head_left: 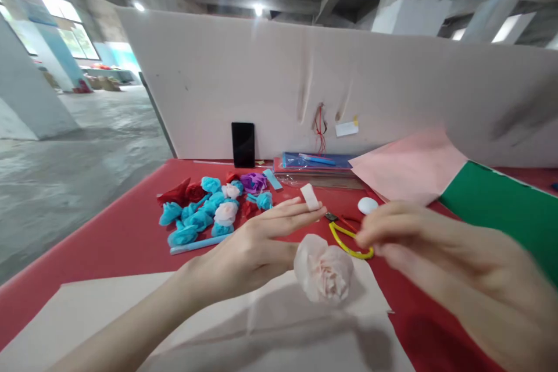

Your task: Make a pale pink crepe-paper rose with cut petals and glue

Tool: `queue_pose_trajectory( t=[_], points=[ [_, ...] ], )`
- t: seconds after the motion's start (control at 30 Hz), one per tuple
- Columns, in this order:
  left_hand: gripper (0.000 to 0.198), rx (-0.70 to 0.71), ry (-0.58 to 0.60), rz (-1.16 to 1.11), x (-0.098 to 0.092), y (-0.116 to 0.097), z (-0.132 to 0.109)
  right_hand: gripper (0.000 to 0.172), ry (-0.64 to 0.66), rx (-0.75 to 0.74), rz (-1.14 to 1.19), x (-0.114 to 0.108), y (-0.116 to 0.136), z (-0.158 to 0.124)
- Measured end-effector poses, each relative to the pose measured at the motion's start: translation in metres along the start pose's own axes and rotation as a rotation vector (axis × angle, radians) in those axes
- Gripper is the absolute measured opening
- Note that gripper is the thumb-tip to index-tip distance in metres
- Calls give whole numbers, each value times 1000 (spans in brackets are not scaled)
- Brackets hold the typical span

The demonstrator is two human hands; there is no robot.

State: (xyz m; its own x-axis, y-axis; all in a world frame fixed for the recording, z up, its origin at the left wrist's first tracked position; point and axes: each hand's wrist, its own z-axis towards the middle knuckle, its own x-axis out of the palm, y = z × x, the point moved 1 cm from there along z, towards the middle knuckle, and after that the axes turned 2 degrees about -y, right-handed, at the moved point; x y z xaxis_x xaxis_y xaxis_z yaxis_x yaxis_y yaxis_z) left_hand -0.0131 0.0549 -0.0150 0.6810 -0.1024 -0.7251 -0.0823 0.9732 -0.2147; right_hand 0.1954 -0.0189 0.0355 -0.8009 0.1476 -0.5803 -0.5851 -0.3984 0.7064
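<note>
A person's left hand (257,247) clasps a pale paper flower (325,272) — upper fingers straight, tape strip (310,196) stuck on; blurred right hand (436,256), fingers bunched together.

Pale pink paper flower (323,270), yellow-handled scissors (349,241), blue and red paper flowers (204,209), red tablecloth (126,232), green sheet (505,209).

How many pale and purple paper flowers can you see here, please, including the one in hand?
Pale flowers: 3 (the held flower at the left hand, and two in the pile)
Purple flower: 1
Total: 4
</note>
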Motion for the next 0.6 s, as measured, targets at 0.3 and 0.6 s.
queue_pose_trajectory(
  t=[0.3, 0.6],
  points=[
    [25, -44, 108, 211, -4, -18, 3, 12, 441, 251, 261, 11, -1, 11],
    [33, -42, 113, 262, -8, -27, 12, 19, 471, 242, 342, 2, 0, 12]
  ],
)
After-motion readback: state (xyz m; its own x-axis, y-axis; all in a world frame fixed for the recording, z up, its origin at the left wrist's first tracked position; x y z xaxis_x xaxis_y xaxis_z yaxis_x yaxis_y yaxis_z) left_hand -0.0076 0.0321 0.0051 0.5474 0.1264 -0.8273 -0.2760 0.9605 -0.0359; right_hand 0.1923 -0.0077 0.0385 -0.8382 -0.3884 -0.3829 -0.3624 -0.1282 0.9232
